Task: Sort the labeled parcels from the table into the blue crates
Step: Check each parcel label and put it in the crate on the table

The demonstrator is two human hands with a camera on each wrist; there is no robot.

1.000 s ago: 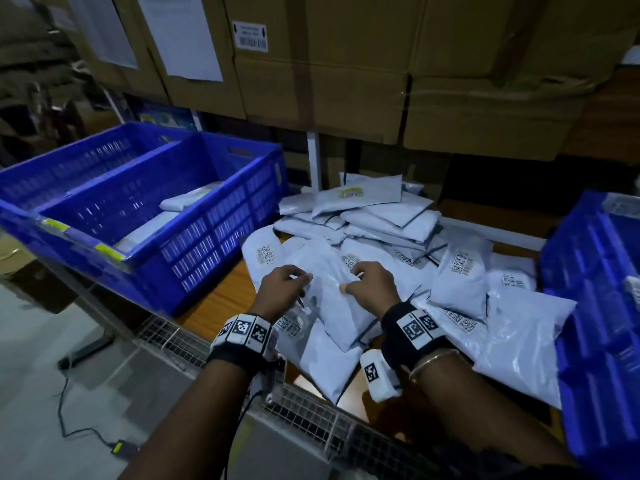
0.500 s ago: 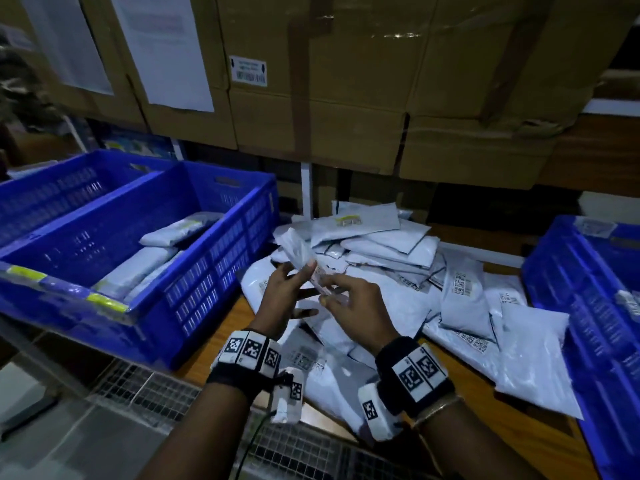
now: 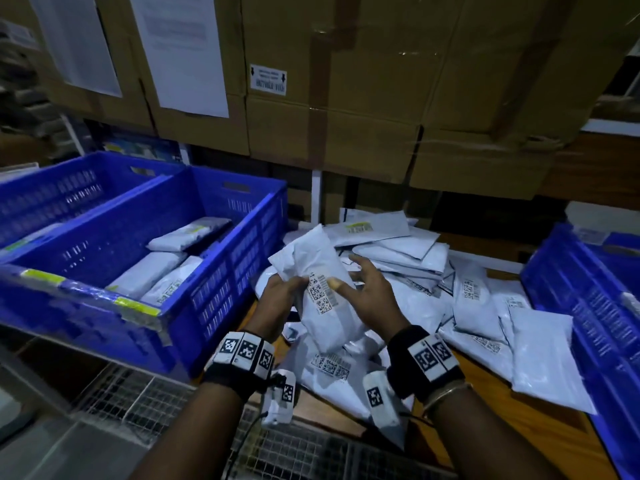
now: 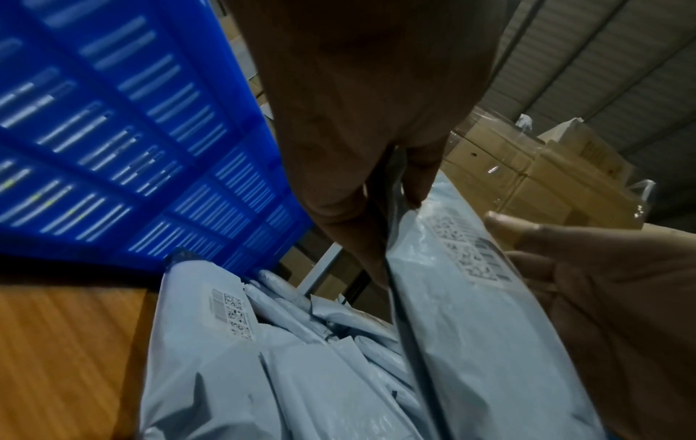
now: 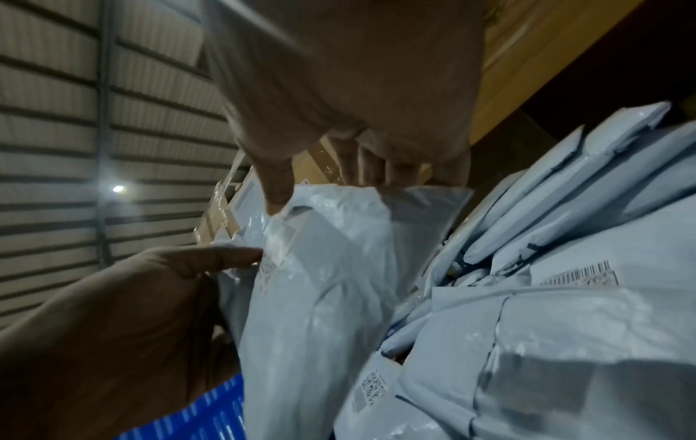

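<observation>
Wooden table [image 3: 540, 441] before stacked cardboard boxes [image 3: 363, 109], heaped with white parcels [image 3: 408, 258]. Blue crate [image 3: 221, 282] at left, holding three parcels; second blue crate [image 3: 602, 306] at right. Raised above the heap, between both hands: one white parcel [image 3: 322, 289], long axis running from near the wrists up and away, tilted slightly left, barcode label facing the head camera. Left hand [image 3: 280, 299] gripping the parcel's left edge, thumb curled over the front, fingers behind. Right hand [image 3: 370, 296] with thumb pressed beside the label, fingers spread and nearly straight behind the right edge.
</observation>
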